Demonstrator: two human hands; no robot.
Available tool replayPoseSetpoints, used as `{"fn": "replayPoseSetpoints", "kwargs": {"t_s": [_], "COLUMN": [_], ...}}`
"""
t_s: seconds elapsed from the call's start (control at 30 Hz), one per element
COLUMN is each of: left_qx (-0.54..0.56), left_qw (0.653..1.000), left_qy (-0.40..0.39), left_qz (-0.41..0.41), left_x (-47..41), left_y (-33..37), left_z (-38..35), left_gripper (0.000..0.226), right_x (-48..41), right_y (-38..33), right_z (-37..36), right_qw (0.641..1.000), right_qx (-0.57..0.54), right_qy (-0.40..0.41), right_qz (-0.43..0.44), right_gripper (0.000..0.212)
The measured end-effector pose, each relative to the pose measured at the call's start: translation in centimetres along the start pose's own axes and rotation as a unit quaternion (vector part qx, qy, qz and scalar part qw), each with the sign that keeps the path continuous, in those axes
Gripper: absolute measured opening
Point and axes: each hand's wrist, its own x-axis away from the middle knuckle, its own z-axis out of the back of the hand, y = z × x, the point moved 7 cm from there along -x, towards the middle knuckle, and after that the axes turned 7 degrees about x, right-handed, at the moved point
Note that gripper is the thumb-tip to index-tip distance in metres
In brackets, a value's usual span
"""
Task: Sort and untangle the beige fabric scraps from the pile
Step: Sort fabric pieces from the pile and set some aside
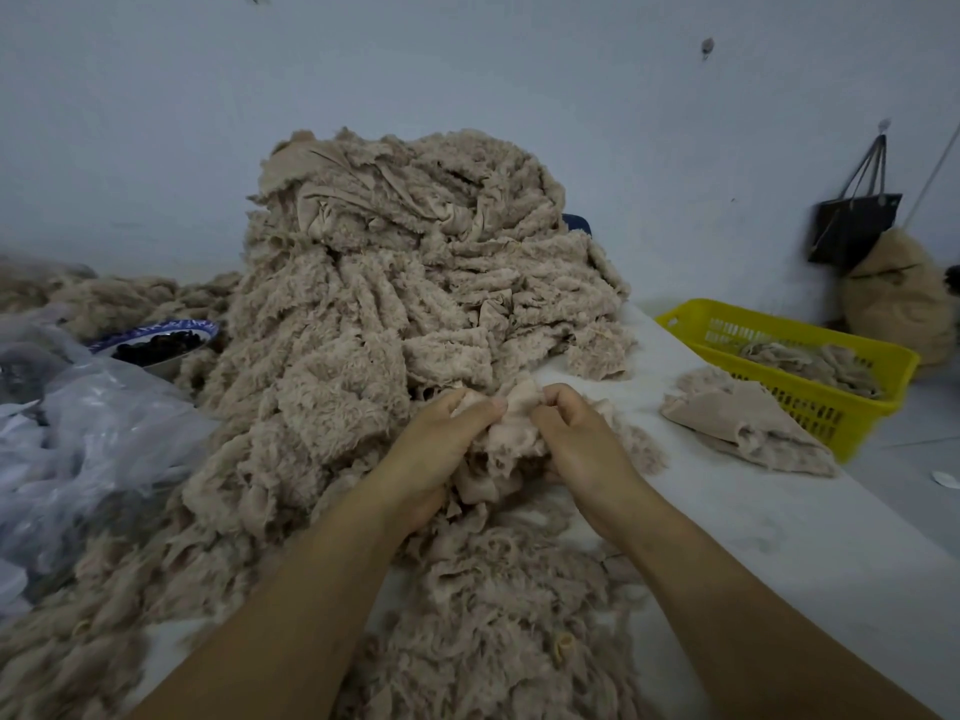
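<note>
While my left hand [436, 449] and right hand [582, 449] both pinch one beige fabric scrap [511, 433] bunched between them, it sits at the foot of the big scrap pile [405, 283] mid-tabletop; a yellow basket [810, 402] stands beyond the table's right edge.

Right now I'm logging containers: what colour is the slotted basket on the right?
Bright yellow; the basket shows best in the head view, the only one.
</note>
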Motion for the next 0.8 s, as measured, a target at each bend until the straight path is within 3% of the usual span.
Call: {"fn": "replayPoseSetpoints", "kwargs": {"t_s": [0.13,0.3,0.43,0.53,0.63,0.7,0.8], "left_qx": [0.034,0.090,0.079,0.039,-0.050,-0.073,-0.080], "left_qw": [0.999,0.988,0.982,0.981,0.975,0.974,0.976], "left_qy": [0.005,0.098,0.133,0.141,0.113,0.071,0.044], "left_qz": [-0.022,-0.083,-0.108,-0.130,-0.186,-0.204,-0.200], "left_x": [0.1,-0.3,-0.3,0.0,0.7,1.0,0.8], "left_y": [0.3,1.7,2.3,2.5,3.2,3.3,3.0], "left_z": [-0.2,2.5,3.3,2.8,1.7,0.5,-0.1], "left_gripper": [0.034,0.022,0.021,0.023,0.026,0.019,0.022], "right_x": [-0.5,-1.1,-0.8,-0.2,0.6,0.8,0.4], "right_y": [-0.3,0.5,0.4,-0.2,-0.5,-0.5,-0.2], "right_z": [1.1,4.5,4.0,2.0,-0.3,-1.2,-1.0], "right_qw": [0.997,0.988,0.995,0.999,0.998,0.996,0.998], "right_qx": [0.023,-0.055,-0.075,0.009,0.042,0.051,0.048], "right_qy": [0.068,0.144,0.071,0.015,-0.029,-0.047,-0.019], "right_qz": [0.021,0.004,0.009,0.031,0.049,0.060,0.045], "right_gripper": [0.015,0.018,0.030,0.055,0.058,0.073,0.029]}}
